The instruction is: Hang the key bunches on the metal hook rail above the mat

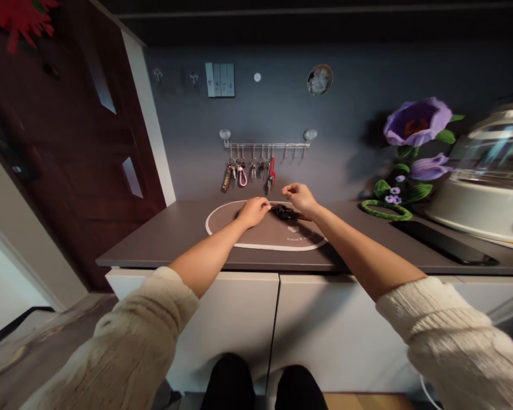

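A grey-brown oval mat (256, 236) with a white rim lies on the counter. On it rests a small dark bundle (284, 212) with a brownish strip at its right end; its kind is unclear. My left hand (254, 212) is low over the mat, its fingers curled together at the bundle's left end. Slightly higher, my right hand (300, 197) is closed in a pinch just above and right of the bundle. What either hand's fingertips hold, if anything, is too small to make out. Several keys (253, 169) hang from a clear hook rail (267, 145) on the wall.
To the right stand a purple crocheted flower (419, 122), a black phone-like slab (444, 243) and a cream appliance with a clear cover (483, 196). A switch panel (220, 80) is on the wall. At left is a dark red door (94, 142). White cabinets (222, 319) are below the counter.
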